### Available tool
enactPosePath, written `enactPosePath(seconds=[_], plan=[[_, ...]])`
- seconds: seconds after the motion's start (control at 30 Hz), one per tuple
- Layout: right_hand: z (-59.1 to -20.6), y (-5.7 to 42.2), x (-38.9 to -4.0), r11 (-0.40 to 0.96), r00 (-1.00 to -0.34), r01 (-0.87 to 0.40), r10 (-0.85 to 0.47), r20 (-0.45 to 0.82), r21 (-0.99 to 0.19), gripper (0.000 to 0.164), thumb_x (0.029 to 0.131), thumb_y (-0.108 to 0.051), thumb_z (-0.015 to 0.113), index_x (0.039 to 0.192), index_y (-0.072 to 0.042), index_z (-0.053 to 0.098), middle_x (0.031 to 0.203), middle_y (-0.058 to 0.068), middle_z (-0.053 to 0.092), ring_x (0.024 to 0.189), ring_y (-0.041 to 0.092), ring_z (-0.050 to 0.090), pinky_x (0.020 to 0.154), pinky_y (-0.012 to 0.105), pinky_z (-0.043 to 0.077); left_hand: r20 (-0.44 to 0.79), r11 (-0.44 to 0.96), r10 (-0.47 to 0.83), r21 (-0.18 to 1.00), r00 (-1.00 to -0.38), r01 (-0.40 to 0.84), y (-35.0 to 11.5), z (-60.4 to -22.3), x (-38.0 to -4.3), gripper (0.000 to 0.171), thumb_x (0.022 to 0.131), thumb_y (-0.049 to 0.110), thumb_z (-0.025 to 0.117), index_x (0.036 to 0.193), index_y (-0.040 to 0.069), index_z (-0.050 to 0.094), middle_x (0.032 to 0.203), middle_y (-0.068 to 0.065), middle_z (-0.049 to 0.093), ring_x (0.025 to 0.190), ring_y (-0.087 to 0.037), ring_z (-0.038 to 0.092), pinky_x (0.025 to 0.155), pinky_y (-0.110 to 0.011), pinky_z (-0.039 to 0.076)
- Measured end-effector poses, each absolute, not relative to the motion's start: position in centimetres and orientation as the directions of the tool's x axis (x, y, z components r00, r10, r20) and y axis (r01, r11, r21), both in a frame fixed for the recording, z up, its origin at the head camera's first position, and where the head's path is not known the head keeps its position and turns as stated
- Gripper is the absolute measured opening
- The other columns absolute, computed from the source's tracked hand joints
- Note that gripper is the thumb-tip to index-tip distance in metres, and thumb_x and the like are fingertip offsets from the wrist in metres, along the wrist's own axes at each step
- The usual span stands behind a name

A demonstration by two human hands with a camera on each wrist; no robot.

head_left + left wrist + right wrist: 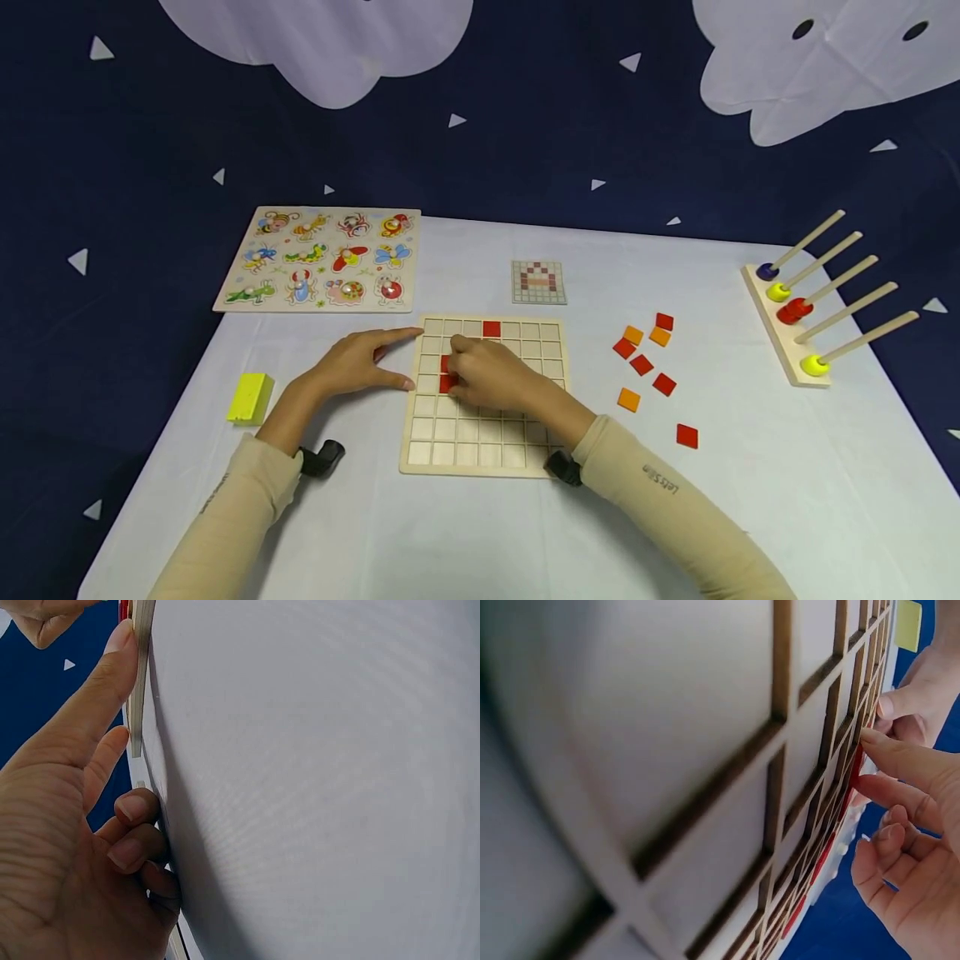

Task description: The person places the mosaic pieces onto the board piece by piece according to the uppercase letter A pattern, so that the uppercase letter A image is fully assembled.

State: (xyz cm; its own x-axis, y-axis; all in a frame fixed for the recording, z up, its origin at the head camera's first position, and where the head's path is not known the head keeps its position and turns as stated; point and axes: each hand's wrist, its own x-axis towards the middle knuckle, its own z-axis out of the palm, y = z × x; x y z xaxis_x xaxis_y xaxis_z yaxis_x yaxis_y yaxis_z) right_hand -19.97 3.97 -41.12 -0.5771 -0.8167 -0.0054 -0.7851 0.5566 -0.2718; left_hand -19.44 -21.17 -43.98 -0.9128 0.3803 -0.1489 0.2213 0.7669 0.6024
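Observation:
A wooden grid board (465,468) lies in front of me, with a red square tile (491,329) in its top row. Two more red tiles (447,383) show near its left side, partly covered by my right hand (491,372). In the right wrist view, the thumb and index fingertip of that hand pinch a red tile (856,766) at the board's surface; its other fingers are loosely bent. My left hand (356,362) spreads thumb and index finger along the board's left edge, holding nothing; its thumb touches the edge in the left wrist view.
Loose red tiles (663,384) and orange tiles (628,400) lie right of the board. Behind it is a small pattern card (538,283). An insect puzzle (318,260) sits back left, a yellow block (251,398) at left, and a peg stand (787,333) with coloured beads far right.

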Motion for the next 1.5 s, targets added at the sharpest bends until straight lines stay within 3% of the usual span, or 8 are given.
enactPosePath(seconds=[0.23, 0.5, 0.67, 0.97, 1.23, 1.5], plan=[[-40.9, 3.9, -19.6, 0.59, -0.604, -0.756, -0.796, -0.046, -0.286, 0.019, 0.085, -0.025, 0.079, 0.082, -0.011, 0.067, 0.088, 0.0, 0.052, 0.07, 0.01, 0.05, 0.066, 0.026, 0.047, -0.156, 0.767, 0.384, 0.602, -0.91, 0.22, -21.0, -43.9, -19.5, 0.085, 0.072, 0.048, 0.086, 0.147, 0.031, 0.05, 0.073, 0.0, 0.038, 0.07, -0.015, 0.038, 0.064, -0.032, 0.03], [-40.2, 5.9, -19.3, 0.598, -0.633, -0.72, -0.774, -0.019, -0.352, 0.03, 0.087, -0.029, 0.078, 0.107, -0.007, 0.075, 0.102, 0.004, 0.06, 0.088, 0.016, 0.065, 0.08, 0.031, 0.054, -0.155, 0.775, 0.376, 0.594, -0.914, 0.217, -21.1, -43.9, -19.4, 0.085, 0.072, 0.049, 0.086, 0.146, 0.032, 0.05, 0.073, -0.001, 0.039, 0.069, -0.016, 0.038, 0.064, -0.032, 0.031], [-39.9, 8.2, -19.2, 0.625, -0.662, -0.696, -0.749, -0.02, -0.354, 0.031, 0.086, -0.029, 0.078, 0.107, -0.006, 0.074, 0.103, 0.005, 0.06, 0.09, 0.016, 0.064, 0.08, 0.031, 0.054, -0.157, 0.776, 0.374, 0.593, -0.914, 0.216, -21.0, -44.0, -19.4, 0.084, 0.072, 0.049, 0.086, 0.146, 0.032, 0.051, 0.072, -0.001, 0.039, 0.069, -0.016, 0.037, 0.064, -0.032, 0.03], [-39.8, 13.4, -18.9, 0.689, -0.745, -0.603, -0.666, -0.024, -0.401, 0.032, 0.082, -0.027, 0.082, 0.104, -0.005, 0.075, 0.094, 0.003, 0.057, 0.074, 0.013, 0.053, 0.07, 0.028, 0.047, -0.165, 0.782, 0.369, 0.587, -0.915, 0.21, -21.1, -44.0, -19.4, 0.086, 0.071, 0.051, 0.086, 0.147, 0.032, 0.05, 0.073, -0.001, 0.038, 0.069, -0.016, 0.037, 0.064, -0.032, 0.03], [-39.8, 18.3, -18.3, 0.744, -0.819, -0.515, -0.573, -0.012, -0.426, 0.031, 0.079, -0.024, 0.084, 0.101, -0.003, 0.075, 0.089, 0.003, 0.055, 0.076, 0.016, 0.054, 0.067, 0.027, 0.044, -0.165, 0.779, 0.371, 0.59, -0.914, 0.21, -21.0, -43.8, -19.4, 0.085, 0.071, 0.05, 0.086, 0.147, 0.032, 0.05, 0.073, -0.001, 0.038, 0.069, -0.016, 0.037, 0.064, -0.032, 0.03], [-40.1, 22.9, -17.8, 0.802, -0.873, -0.447, -0.488, -0.002, -0.397, 0.032, 0.079, -0.021, 0.084, 0.102, -0.002, 0.074, 0.096, 0.008, 0.059, 0.086, 0.023, 0.059, 0.077, 0.039, 0.05, -0.17, 0.781, 0.365, 0.591, -0.915, 0.202, -20.9, -43.9, -19.4, 0.087, 0.071, 0.052, 0.085, 0.147, 0.032, 0.049, 0.073, -0.001, 0.037, 0.069, -0.016, 0.037, 0.064, -0.032, 0.029]])
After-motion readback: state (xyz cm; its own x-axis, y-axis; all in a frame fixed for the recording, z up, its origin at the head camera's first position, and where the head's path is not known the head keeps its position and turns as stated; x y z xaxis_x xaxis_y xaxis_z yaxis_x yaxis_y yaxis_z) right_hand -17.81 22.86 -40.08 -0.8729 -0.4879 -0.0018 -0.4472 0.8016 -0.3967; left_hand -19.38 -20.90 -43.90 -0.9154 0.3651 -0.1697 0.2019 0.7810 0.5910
